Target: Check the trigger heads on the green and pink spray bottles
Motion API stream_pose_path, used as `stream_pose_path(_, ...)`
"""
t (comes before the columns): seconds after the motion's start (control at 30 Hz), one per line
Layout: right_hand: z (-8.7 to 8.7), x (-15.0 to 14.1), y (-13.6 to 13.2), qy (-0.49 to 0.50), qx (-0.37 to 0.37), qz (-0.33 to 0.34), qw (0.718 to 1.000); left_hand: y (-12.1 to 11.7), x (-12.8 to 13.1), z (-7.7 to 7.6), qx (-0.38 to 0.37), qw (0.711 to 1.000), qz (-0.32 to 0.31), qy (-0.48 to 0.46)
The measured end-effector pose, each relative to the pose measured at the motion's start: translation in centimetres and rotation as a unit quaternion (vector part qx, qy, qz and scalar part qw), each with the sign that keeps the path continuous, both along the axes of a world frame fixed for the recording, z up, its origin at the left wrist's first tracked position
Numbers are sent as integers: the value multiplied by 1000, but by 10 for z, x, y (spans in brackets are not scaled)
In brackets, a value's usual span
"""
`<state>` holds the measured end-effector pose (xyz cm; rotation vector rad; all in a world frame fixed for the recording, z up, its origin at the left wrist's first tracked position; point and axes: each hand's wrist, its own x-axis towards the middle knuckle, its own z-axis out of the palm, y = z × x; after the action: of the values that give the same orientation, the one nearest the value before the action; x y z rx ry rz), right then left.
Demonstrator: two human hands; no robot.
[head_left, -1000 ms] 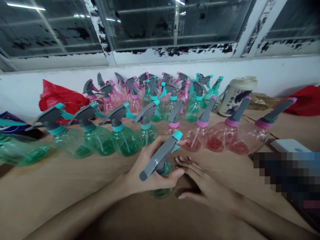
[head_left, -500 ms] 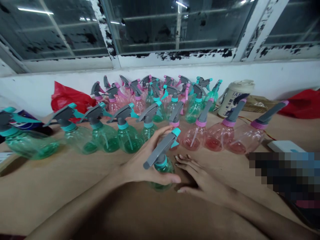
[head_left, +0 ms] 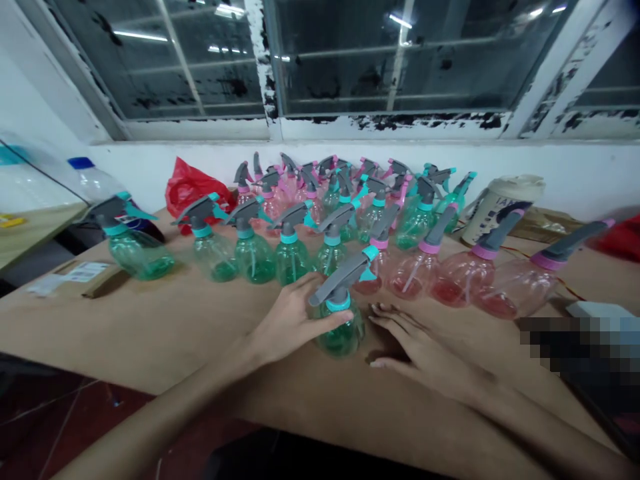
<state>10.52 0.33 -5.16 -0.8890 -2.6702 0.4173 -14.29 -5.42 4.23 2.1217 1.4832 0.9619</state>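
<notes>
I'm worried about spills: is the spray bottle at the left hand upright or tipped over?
Upright: the green spray bottle is base down, trigger head on top, left hand around it.

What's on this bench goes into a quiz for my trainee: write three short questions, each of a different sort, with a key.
1. Multiple choice: what is the left hand around?
a) a red plastic bag
b) a green spray bottle
c) a printed cup

2. True or false: the right hand rests on the table without gripping a bottle.

3. Fill in the blank: the rightmost spray bottle has a ____ collar.

Key: 1 b; 2 true; 3 pink.
</notes>
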Motion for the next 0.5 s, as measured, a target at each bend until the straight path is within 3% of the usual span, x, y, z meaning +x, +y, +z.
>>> stream_pose_path(0.1,9,-8,-5,-9,3,-7,1000,-16,-18,3,-4,1000,28,-5)
stream_pose_path(0.2,19,-20,-9,-12,14,-7,1000,-36,-49,3,-8,994,102,-34)
stream_pose_path(0.37,32,-45,-14,-13,22,5,1000,-61,-125,-2,26,965,243,-100)
stream_pose_path(0.5,34,-66,-18,5,6,12,1000,-67,-185,4,55,945,305,-105)
